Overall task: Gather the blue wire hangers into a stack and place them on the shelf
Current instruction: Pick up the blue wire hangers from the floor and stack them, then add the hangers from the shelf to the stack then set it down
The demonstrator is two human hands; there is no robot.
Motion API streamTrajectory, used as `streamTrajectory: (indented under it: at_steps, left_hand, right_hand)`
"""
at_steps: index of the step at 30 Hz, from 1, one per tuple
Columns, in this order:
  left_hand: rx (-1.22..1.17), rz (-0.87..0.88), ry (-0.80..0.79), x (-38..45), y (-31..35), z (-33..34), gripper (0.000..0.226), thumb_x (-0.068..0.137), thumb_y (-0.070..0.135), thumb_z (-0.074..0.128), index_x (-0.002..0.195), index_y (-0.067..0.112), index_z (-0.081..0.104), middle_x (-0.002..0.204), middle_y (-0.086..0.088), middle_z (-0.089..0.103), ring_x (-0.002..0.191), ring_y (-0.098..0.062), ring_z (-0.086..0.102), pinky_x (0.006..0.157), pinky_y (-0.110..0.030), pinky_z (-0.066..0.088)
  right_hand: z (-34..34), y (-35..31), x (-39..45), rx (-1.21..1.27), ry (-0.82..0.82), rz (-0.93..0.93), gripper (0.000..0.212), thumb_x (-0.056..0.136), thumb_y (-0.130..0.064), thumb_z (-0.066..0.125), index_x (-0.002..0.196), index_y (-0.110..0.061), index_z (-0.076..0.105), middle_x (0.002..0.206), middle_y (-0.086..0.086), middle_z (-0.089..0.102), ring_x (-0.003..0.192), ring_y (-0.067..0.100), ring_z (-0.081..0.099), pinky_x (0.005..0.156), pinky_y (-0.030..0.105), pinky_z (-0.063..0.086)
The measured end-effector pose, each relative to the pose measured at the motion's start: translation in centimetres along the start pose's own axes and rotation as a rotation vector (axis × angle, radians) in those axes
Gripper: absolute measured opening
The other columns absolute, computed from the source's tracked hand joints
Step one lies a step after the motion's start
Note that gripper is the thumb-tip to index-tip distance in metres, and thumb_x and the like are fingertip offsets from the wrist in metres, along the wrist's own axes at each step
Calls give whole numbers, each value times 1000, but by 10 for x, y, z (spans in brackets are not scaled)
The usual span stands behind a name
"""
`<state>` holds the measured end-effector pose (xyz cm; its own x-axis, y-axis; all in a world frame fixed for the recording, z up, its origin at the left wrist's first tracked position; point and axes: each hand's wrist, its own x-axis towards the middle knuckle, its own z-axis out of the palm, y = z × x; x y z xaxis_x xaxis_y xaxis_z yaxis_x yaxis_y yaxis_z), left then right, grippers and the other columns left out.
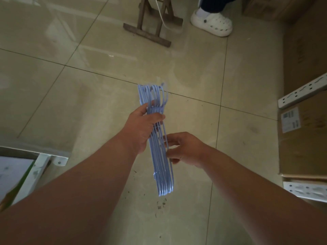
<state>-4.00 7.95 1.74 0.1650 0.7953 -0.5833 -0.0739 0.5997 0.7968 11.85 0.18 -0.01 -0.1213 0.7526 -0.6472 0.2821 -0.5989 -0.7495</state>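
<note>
A stack of several blue wire hangers (161, 175) hangs in the air above the tiled floor, seen edge-on, hooks pointing away from me. My left hand (143, 128) is wrapped around the stack near its far end, fingers closed over the wires. My right hand (184, 147) touches the stack's right side at mid-length, fingertips pinching the outer wire. The near ends of the hangers stick out free below both hands.
A white metal shelf (300, 93) with cardboard boxes (304, 142) stands at the right edge. Another white frame (42, 163) sits at the lower left. A wooden stand (150, 30) and a person's foot in a white clog (212, 22) are ahead on the floor.
</note>
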Motion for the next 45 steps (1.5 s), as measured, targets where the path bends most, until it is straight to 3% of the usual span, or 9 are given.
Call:
streamTrajectory:
  at_steps: [5,10,14,18,22,25,36,41,45]
  left_hand:
    - [-20,-5,-8,-5,6,2,25,87,3,72,103,21,79,92,-15,67,87,-30,65,77,-43,53]
    - [-117,-37,-51,-8,7,4,26,81,5,59,96,18,76,92,-15,67,91,-33,64,83,-46,52]
    - [-288,-56,-136,-4,12,9,49,69,12,50,113,6,70,91,-17,65,85,-33,65,77,-42,55]
    - [-393,-101,-174,-5,20,21,59,69,21,49,121,1,69,99,-24,65,81,-34,68,75,-40,58]
    - [-397,-107,-140,-25,39,40,77,67,18,48,138,-9,59,100,-26,64,80,-37,68,78,-41,58]
    - [-303,-114,-169,-62,64,56,69,67,12,46,131,-4,64,97,-23,66,86,-37,69,82,-42,58]
    - [-100,-213,-418,-255,280,119,53,78,2,45,126,-4,68,119,-35,69,120,-52,66,110,-61,48]
    - [-130,-265,-566,-343,410,160,68,79,8,45,144,-10,53,141,-45,54,120,-48,63,109,-53,52]
    - [-79,-264,-753,-406,494,190,68,80,7,42,146,-6,51,135,-42,56,121,-45,60,104,-47,54]
  right_hand:
    - [2,0,-3,92,-59,-10,45,84,13,63,122,-8,75,114,32,72,79,23,64,65,26,57]
    - [5,6,-2,308,-167,103,32,91,0,74,122,-6,70,114,19,78,101,25,76,95,41,61]
    - [6,6,-9,532,-241,101,18,100,1,62,117,3,66,101,23,74,89,31,76,85,40,65]
    - [1,3,-13,646,-315,98,26,103,3,56,128,2,60,103,23,75,95,34,77,92,46,64]
    - [-4,-13,-40,626,-298,110,15,103,6,52,107,0,65,99,24,75,88,31,79,86,42,66]
    - [-12,-33,-83,599,-267,121,17,104,7,51,104,-1,66,98,21,76,91,31,78,88,41,65]
    - [-38,-217,-320,829,-202,87,16,101,3,57,113,5,66,110,26,74,105,38,74,99,48,60]
    - [-58,-329,-432,903,-104,5,15,103,4,54,110,3,67,106,23,76,101,36,76,98,48,61]
    - [-68,-408,-515,980,4,-87,17,104,3,51,111,3,66,107,23,75,98,35,77,92,45,64]
